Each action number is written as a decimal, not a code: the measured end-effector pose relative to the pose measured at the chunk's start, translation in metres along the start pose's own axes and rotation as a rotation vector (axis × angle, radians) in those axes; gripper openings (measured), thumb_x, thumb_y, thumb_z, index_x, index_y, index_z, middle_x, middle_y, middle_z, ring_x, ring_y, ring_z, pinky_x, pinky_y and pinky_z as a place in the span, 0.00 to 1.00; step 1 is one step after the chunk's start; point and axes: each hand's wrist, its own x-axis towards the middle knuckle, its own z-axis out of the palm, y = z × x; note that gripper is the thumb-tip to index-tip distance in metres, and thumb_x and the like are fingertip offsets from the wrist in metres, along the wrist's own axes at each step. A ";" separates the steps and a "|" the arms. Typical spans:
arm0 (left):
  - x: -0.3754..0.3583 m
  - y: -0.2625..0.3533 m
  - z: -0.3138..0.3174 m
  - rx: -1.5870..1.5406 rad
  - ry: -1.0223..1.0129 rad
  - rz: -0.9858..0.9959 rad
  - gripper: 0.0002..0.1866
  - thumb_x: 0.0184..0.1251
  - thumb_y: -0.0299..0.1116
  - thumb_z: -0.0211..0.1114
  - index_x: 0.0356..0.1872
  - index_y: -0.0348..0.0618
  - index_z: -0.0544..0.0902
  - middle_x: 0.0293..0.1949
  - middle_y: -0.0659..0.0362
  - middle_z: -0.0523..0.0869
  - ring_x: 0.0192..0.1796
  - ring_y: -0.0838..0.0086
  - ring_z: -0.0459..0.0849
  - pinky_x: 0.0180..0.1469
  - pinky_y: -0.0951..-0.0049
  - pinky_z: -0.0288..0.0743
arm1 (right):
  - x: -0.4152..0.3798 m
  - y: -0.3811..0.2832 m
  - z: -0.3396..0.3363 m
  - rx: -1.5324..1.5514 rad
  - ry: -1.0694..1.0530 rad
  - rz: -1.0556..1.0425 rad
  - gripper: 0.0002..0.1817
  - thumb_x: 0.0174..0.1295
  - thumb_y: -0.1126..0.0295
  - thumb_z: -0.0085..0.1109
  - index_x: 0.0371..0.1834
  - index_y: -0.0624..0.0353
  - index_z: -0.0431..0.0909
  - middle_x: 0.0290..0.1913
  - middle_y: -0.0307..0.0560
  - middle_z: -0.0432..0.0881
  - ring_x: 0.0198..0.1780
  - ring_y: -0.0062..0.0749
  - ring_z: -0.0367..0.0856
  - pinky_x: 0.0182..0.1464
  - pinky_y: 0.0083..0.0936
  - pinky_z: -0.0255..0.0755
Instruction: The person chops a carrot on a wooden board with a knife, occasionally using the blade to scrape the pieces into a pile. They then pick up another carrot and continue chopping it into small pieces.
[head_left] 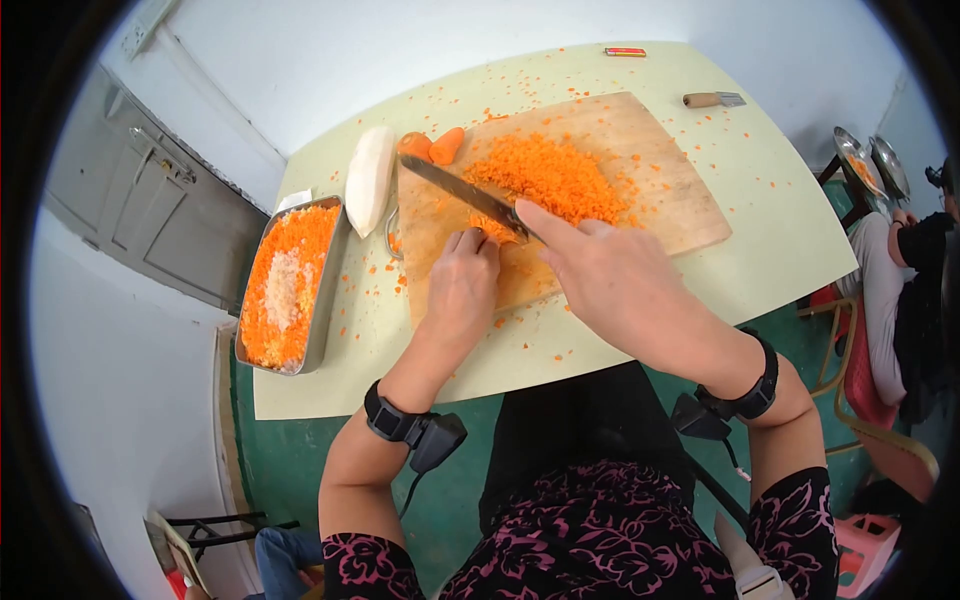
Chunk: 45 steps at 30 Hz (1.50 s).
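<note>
My right hand [615,275] grips a kitchen knife [450,185] by its handle, the blade slanting up and left over the cutting board [690,205]. Under the blade, my left hand [465,275] has its fingers curled down against a small bunch of carrot shreds [495,229]. Part of the bunch is hidden by the fingers and the knife. A heap of finely chopped carrot [550,175] lies on the board just beyond the blade. Two carrot pieces [446,147] sit at the board's far left edge.
Left of the board lie a peeled white radish [370,180] and a metal tray [327,320] of chopped carrot with a pale heap on top. A wooden-handled tool [712,100] and a red lighter [625,52] lie at the back. A person [885,290] sits at right.
</note>
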 end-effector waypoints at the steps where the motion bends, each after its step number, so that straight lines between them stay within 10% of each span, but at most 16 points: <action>1: 0.000 0.000 -0.001 0.013 -0.025 -0.006 0.08 0.47 0.19 0.57 0.30 0.30 0.79 0.32 0.49 0.78 0.39 0.57 0.77 0.39 0.64 0.76 | -0.001 0.000 0.005 -0.026 -0.019 -0.010 0.24 0.59 0.73 0.52 0.62 0.61 0.69 0.24 0.56 0.78 0.27 0.47 0.79 0.29 0.38 0.72; 45: 0.001 -0.003 0.000 -0.022 -0.024 -0.004 0.07 0.46 0.16 0.57 0.27 0.32 0.80 0.31 0.50 0.77 0.36 0.57 0.77 0.38 0.63 0.75 | 0.004 0.008 0.013 -0.052 -0.059 -0.019 0.22 0.61 0.73 0.47 0.60 0.64 0.71 0.23 0.56 0.79 0.28 0.46 0.81 0.30 0.38 0.74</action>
